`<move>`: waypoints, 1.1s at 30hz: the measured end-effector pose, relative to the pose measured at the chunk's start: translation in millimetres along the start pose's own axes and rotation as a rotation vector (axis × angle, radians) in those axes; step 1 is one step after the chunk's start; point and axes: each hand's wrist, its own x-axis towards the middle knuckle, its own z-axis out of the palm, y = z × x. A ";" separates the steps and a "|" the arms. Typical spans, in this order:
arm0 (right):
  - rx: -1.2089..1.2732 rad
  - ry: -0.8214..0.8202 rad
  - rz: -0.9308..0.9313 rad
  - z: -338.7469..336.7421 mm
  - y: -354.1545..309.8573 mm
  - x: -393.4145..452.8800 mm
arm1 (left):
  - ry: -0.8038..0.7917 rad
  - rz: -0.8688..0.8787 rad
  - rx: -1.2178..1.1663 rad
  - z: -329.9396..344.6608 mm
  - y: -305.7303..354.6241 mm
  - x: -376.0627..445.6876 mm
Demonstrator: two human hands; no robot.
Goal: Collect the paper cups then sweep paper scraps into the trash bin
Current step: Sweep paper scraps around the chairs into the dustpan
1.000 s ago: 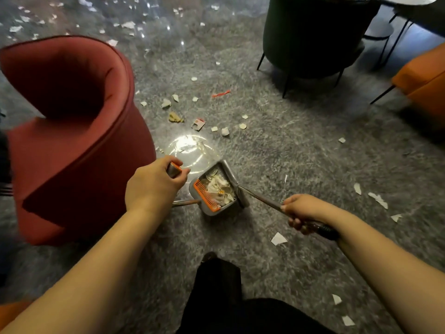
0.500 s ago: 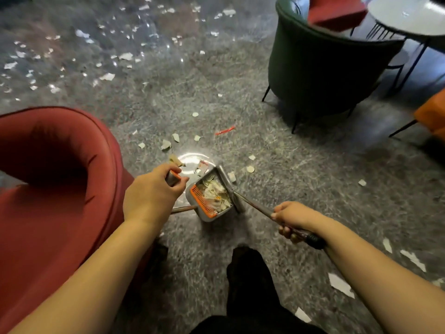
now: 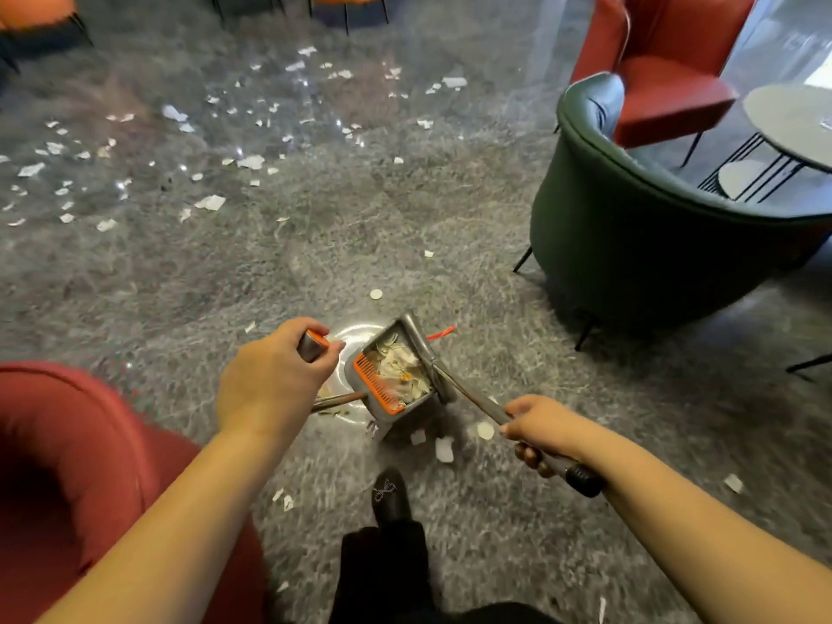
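Note:
My left hand (image 3: 270, 376) grips the top of the dustpan handle (image 3: 314, 344), grey with an orange tip. Below it hangs the grey dustpan (image 3: 396, 376) with an orange comb edge, holding several paper scraps. My right hand (image 3: 542, 427) grips the broom handle (image 3: 477, 403), whose head rests against the pan's right side. White paper scraps (image 3: 443, 448) lie on the grey floor just under the pan, and many more paper scraps (image 3: 211, 202) are strewn across the far left floor. No paper cup or trash bin is in view.
A red armchair (image 3: 67, 466) fills the lower left, close to my left arm. A dark green armchair (image 3: 630, 236) stands at the right, with a red chair (image 3: 666, 74) and a round table (image 3: 792, 123) behind it. My black shoe (image 3: 389, 495) is below the pan.
The view has swung up and to the right as I step forward past the red armchair. Both hands keep their grips; pan and broom travel with me toward the far scraps.

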 end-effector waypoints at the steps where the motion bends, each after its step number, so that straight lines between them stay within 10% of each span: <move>1: 0.007 0.006 -0.003 -6.7 -14.4 13.8 | -0.009 0.005 -0.008 4.9 1.2 22.4; 33: -0.068 0.032 -0.089 -436.5 -503.0 432.5 | 0.094 -0.037 -0.033 234.5 206.5 723.3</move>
